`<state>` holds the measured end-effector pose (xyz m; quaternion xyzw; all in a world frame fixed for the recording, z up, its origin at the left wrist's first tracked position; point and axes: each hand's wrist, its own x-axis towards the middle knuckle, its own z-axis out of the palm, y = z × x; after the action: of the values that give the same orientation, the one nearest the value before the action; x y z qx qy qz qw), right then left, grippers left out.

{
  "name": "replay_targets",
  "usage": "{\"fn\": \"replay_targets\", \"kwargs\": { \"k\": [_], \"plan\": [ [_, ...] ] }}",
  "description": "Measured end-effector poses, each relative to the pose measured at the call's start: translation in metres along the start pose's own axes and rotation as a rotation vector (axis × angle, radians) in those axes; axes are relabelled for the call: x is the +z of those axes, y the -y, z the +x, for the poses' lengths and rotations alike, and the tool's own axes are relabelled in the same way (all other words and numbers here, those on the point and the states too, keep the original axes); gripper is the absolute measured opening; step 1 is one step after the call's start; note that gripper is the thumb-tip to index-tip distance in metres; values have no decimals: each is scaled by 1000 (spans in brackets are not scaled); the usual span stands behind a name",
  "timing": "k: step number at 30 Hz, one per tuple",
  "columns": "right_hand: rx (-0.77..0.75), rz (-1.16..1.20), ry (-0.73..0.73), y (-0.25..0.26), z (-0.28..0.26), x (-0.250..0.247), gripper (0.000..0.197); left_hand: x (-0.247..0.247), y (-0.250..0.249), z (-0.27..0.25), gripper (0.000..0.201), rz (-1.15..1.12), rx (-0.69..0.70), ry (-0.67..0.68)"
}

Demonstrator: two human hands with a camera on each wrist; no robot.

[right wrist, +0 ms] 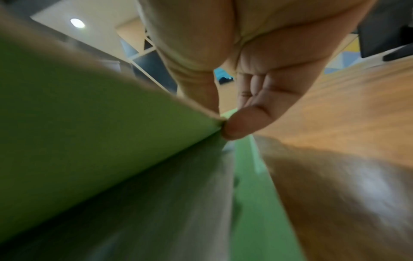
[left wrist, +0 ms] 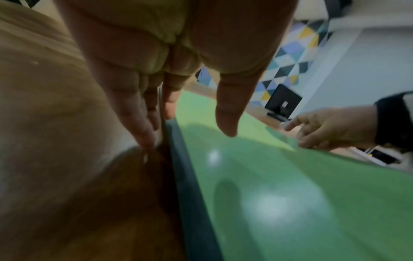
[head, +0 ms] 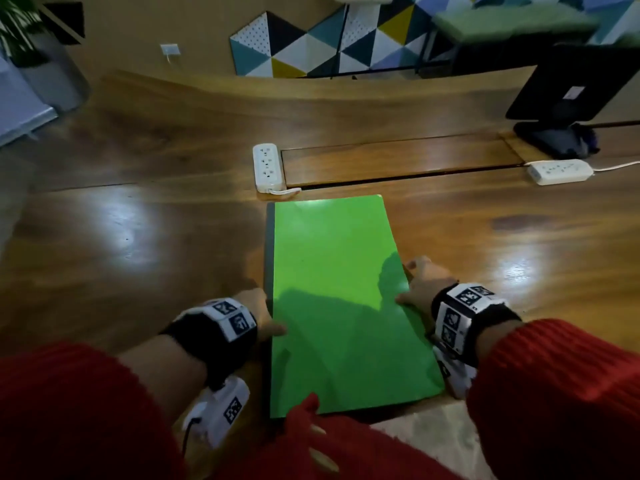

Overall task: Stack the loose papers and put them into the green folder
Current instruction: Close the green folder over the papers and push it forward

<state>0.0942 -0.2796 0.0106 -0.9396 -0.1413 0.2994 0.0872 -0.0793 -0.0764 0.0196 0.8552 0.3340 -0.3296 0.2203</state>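
The green folder with a dark spine lies lengthwise on the wooden desk, right in front of me. My left hand sits at the spine side, fingers straight down along the spine and thumb over the cover. My right hand is at the opposite long edge. There it pinches the cover's edge between thumb and fingertip and holds it slightly raised. A pale sheet shows blurred under the lifted cover. No loose papers lie on the desk.
A white power strip lies just beyond the folder's far end, and another sits at the right. A dark monitor stands at the far right. A cable hatch is set into the desk.
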Motion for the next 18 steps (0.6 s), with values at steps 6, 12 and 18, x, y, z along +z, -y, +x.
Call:
{"fn": "replay_targets", "kwargs": {
  "k": [6, 12, 18],
  "plan": [
    [83, -167, 29, 0, 12, 26, 66, 18, -7, 14, 70, -49, -110, -59],
    [47, -238, 65, -6, 4, 20, 69, 26, -6, 16, 85, -107, -140, -78],
    [90, -355, 146, -13, -15, 41, 70, 27, -10, 19, 82, -122, -154, -70]
  ]
}}
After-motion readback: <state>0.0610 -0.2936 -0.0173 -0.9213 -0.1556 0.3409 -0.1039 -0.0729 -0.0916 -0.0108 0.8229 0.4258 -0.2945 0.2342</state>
